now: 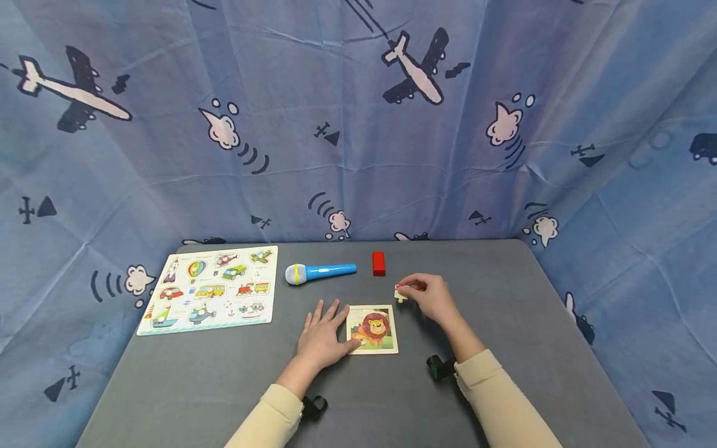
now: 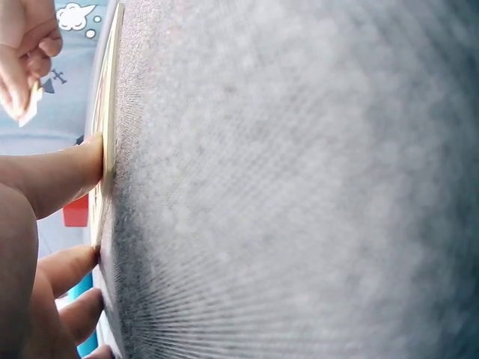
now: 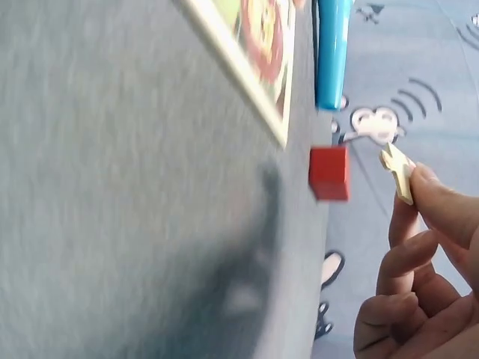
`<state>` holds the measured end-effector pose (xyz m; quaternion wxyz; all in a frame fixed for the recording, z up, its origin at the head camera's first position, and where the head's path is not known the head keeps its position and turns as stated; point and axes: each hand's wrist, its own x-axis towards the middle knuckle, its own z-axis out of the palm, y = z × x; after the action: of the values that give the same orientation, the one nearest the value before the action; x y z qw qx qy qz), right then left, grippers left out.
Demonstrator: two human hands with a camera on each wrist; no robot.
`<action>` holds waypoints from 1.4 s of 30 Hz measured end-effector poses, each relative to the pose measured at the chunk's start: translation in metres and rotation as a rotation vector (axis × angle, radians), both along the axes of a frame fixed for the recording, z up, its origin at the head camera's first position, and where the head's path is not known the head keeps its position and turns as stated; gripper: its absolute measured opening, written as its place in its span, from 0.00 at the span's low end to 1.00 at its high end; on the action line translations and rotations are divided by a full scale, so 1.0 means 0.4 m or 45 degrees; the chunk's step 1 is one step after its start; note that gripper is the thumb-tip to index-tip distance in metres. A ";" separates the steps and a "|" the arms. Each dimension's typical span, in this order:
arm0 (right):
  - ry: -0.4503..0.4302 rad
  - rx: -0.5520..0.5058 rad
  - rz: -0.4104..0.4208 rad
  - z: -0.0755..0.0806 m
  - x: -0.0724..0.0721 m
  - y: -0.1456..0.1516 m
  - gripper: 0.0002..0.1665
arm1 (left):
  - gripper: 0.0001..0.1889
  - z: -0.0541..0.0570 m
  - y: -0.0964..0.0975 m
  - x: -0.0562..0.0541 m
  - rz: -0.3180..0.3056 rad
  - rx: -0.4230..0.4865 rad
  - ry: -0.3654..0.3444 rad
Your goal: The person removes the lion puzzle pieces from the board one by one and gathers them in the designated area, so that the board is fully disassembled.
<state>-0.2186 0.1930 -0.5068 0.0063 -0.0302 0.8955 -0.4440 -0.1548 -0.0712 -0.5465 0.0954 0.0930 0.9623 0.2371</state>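
A small wooden jigsaw puzzle (image 1: 377, 330) with a lion picture lies flat in its pale frame; its upper left part looks pale. My left hand (image 1: 321, 339) rests beside it with fingers spread, the thumb on its lower left side and the index fingertip at the upper left edge. Off the puzzle's upper right corner, my right hand (image 1: 431, 297) pinches a jigsaw piece (image 1: 400, 295) between thumb and index finger. In the right wrist view this puzzle piece (image 3: 400, 173) is held above the table, its thin wooden edge showing, while the other fingers curl below.
A red block (image 1: 378, 264) stands behind the puzzle. Left of it lies a blue toy microphone (image 1: 322, 272) with a silver head. A picture board of vehicles (image 1: 215, 290) covers the table's far left. Behind the grey table (image 1: 224, 386) hangs a blue patterned curtain (image 1: 358, 124).
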 end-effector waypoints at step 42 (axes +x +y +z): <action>-0.053 0.130 0.015 -0.040 -0.069 0.072 0.15 | 0.44 -0.004 -0.001 0.002 0.009 0.014 0.033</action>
<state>-0.2462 0.2217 -0.5230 0.0292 -0.0259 0.9164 -0.3983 -0.1540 -0.0714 -0.5480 0.0815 0.0933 0.9625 0.2413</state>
